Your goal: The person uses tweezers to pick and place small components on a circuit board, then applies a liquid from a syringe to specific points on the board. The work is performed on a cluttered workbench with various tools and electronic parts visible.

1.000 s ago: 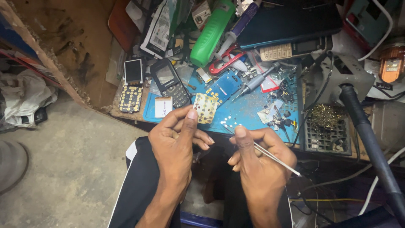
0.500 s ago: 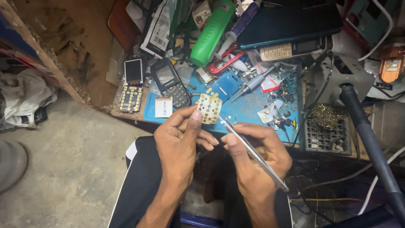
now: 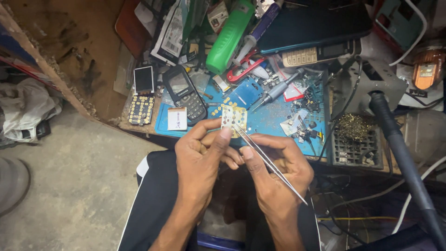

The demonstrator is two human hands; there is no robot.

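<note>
Your left hand (image 3: pixel 204 153) sits just left of the frame's centre, its thumb and fingertips pinched together on a small pale keypad sheet (image 3: pixel 233 117) dotted with round contacts, which it holds up just above your lap at the near edge of the tabletop (image 3: pixel 274 121). Your right hand (image 3: pixel 278 169) is beside it, right of centre, fingers closed around slim metal tweezers (image 3: pixel 269 160); their tips touch the lower edge of the keypad sheet, and the long shaft runs down and to the right past your wrist. The two hands touch at the knuckles.

Beyond the sheet, a blue work mat (image 3: pixel 260 118) covers the middle of the tabletop. On its left part lie a dark phone front cover (image 3: pixel 186 95) and a small white battery (image 3: pixel 177 118). Further left, off the mat, a small screen (image 3: pixel 144 79) lies above a loose dark keypad board (image 3: pixel 141 109). A green bottle (image 3: pixel 228 37) lies tilted in the upper middle of the frame, with a red-handled tool (image 3: pixel 241 70) just below it. A precision screwdriver (image 3: pixel 278 89) lies on the mat right of centre. A tuft of brass wool (image 3: pixel 353 128) rests on a dark tray at the right.
</note>
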